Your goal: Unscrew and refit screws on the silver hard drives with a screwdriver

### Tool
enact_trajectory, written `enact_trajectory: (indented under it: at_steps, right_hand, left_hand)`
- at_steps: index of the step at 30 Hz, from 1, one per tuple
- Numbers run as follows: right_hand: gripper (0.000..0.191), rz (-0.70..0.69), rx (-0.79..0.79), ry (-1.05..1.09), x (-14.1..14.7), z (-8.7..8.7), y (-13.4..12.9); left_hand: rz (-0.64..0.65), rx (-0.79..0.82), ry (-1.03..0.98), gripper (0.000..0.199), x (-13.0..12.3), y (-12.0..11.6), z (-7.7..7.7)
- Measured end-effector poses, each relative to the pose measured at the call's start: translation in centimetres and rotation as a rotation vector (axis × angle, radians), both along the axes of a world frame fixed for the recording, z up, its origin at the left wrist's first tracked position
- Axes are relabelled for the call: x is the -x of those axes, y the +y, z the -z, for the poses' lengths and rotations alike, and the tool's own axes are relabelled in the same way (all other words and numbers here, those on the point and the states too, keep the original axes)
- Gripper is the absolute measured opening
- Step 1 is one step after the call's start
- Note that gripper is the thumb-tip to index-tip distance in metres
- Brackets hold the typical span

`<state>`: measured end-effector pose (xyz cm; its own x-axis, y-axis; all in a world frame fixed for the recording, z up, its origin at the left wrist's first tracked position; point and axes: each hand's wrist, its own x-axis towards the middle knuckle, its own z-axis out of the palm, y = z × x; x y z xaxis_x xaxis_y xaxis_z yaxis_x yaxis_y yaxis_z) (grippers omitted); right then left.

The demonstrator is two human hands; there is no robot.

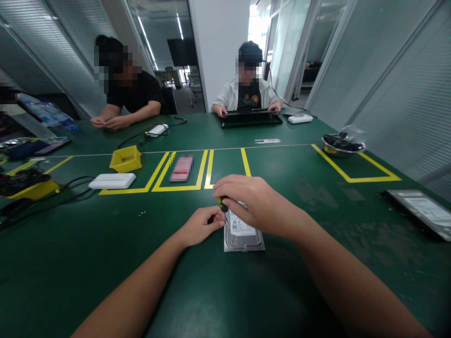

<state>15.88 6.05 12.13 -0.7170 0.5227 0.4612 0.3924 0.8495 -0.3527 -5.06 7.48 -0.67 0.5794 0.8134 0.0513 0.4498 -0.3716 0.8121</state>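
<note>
A silver hard drive (244, 242) with a white label lies flat on the green table in front of me. My right hand (259, 199) arches over its far part and hides much of it. The fingers of that hand are closed around a short screwdriver (223, 205) with a yellow and black handle, pointing down at the drive's left edge. At that same edge, my left hand (202, 226) has its fingers curled together against the drive, close to the screwdriver's tip. Whether the tip sits on a screw is too small to tell.
Yellow tape marks the table (197, 281). Beyond the drive are a pink phone-like item (182, 169), a yellow bin (126, 159) and a white power bank (112, 181). On the right are a metal bowl (343, 151) and another drive-like device (423, 211). A person opposite holds a black panel (252, 120).
</note>
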Motion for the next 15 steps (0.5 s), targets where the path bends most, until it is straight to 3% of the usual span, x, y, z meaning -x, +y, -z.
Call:
enact_trajectory:
  at_steps: [8, 15]
  right_hand:
    - [0.012, 0.04, -0.054, -0.042, 0.16, 0.22, 0.3]
    - [0.026, 0.054, -0.067, -0.061, 0.12, -0.15, -0.22]
  left_hand:
    - [-0.011, -0.031, 0.012, 0.016, 0.18, 0.14, 0.42]
    - [-0.012, -0.006, 0.01, 0.019, 0.17, 0.19, 0.72]
